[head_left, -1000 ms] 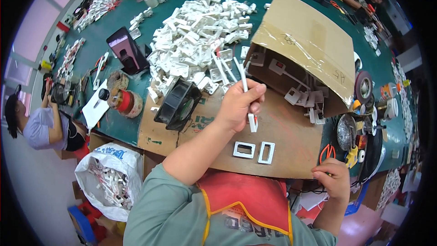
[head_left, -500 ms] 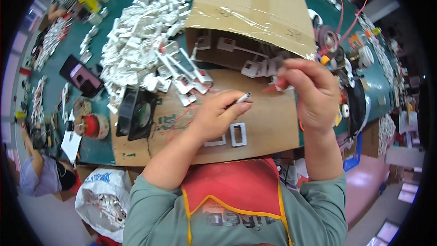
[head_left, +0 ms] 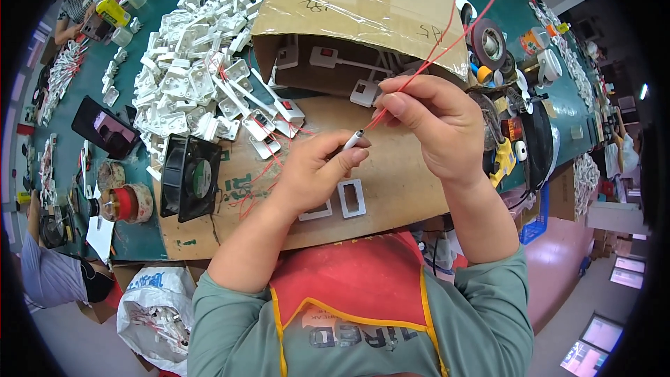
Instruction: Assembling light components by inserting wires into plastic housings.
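Observation:
My left hand (head_left: pixel 310 176) is closed around a slim white tube (head_left: pixel 354 139), its open end pointing up and to the right. Thin red wires (head_left: pixel 421 70) are pinched between the thumb and fingers of my right hand (head_left: pixel 443 126). Their lower ends meet the tube's open end; whether they are inside it I cannot tell. The wires' long tails run up past the box. Below the tube, a white rectangular frame (head_left: pixel 343 200) lies on the cardboard sheet (head_left: pixel 391 192). A second white frame (head_left: pixel 317 214) is partly hidden by my left hand.
An open cardboard box (head_left: pixel 363 3) holding white fittings stands beyond my hands. To its left rises a heap of white plastic parts (head_left: pixel 185 73), near a black fan (head_left: pixel 190 178) and a phone (head_left: pixel 105 127). Tape rolls (head_left: pixel 488 45) lie right. Another person (head_left: pixel 56 265) sits at left.
My right hand has come left toward the tube, bringing the red wires to its open end. My left hand has shifted slightly left, still gripping the tube. The whole view has shifted a little.

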Action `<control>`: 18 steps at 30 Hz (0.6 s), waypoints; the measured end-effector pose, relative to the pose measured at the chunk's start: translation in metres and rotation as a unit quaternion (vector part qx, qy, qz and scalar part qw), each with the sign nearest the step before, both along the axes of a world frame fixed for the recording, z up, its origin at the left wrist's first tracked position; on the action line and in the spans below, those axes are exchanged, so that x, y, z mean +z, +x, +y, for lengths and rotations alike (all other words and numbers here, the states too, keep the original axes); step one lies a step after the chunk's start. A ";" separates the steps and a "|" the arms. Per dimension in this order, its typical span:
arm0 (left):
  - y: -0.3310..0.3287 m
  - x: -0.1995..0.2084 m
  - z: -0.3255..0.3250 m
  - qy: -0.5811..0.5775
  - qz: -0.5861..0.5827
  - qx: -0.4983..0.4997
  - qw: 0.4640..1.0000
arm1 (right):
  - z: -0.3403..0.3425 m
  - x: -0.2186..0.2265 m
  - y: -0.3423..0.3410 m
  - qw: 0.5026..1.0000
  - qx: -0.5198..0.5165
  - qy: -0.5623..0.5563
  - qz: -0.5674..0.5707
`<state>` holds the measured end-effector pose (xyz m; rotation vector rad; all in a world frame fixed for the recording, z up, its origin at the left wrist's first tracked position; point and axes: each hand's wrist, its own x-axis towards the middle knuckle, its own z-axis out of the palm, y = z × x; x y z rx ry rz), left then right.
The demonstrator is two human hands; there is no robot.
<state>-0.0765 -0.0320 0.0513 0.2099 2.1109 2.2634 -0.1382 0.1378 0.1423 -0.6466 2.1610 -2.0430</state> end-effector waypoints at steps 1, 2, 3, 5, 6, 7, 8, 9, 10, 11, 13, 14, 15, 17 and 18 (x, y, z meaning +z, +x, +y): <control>0.000 0.000 0.000 0.003 -0.003 0.002 1.000 | 0.000 -0.001 0.000 1.000 0.001 -0.018 -0.011; 0.000 0.001 0.000 0.003 -0.003 0.001 1.000 | 0.000 0.000 0.001 1.000 0.000 -0.019 -0.012; -0.001 0.001 0.000 0.001 -0.004 -0.001 1.000 | 0.000 0.001 0.001 1.000 -0.002 -0.019 -0.014; -0.001 0.000 0.000 -0.002 -0.006 -0.001 1.000 | -0.001 0.001 0.001 1.000 -0.003 -0.021 -0.018; -0.001 0.000 0.000 0.001 -0.009 0.000 1.000 | -0.002 0.000 0.000 1.000 -0.001 -0.019 -0.019; -0.001 -0.001 0.000 0.005 -0.012 0.000 1.000 | -0.002 0.000 0.000 1.000 0.000 -0.016 -0.019; -0.001 -0.001 0.000 0.005 -0.012 -0.001 1.000 | -0.002 -0.001 -0.001 1.000 0.000 -0.016 -0.020; -0.001 0.000 0.000 -0.002 -0.013 0.001 1.000 | -0.003 -0.004 -0.002 1.000 0.005 -0.017 -0.020; -0.001 0.000 0.000 -0.010 -0.014 0.000 1.000 | -0.003 -0.005 -0.003 1.000 0.009 -0.018 -0.020; -0.001 0.000 0.000 -0.009 -0.014 -0.002 1.000 | -0.003 -0.005 -0.003 1.000 0.007 -0.018 -0.020; -0.001 0.000 -0.001 -0.016 -0.015 -0.002 1.000 | -0.003 -0.006 -0.005 1.000 -0.011 0.001 -0.012; -0.001 0.000 -0.001 -0.016 -0.016 -0.002 1.000 | -0.003 -0.008 -0.005 1.000 -0.011 0.001 -0.013; -0.002 -0.001 -0.001 -0.017 -0.017 -0.004 1.000 | -0.003 -0.011 -0.005 1.000 -0.014 0.011 0.004; -0.002 -0.001 0.000 -0.018 -0.019 -0.005 1.000 | -0.004 -0.016 -0.005 0.999 -0.016 0.021 0.021; -0.002 -0.001 0.001 -0.014 -0.022 -0.004 1.000 | -0.005 -0.018 -0.004 0.999 -0.014 0.030 0.044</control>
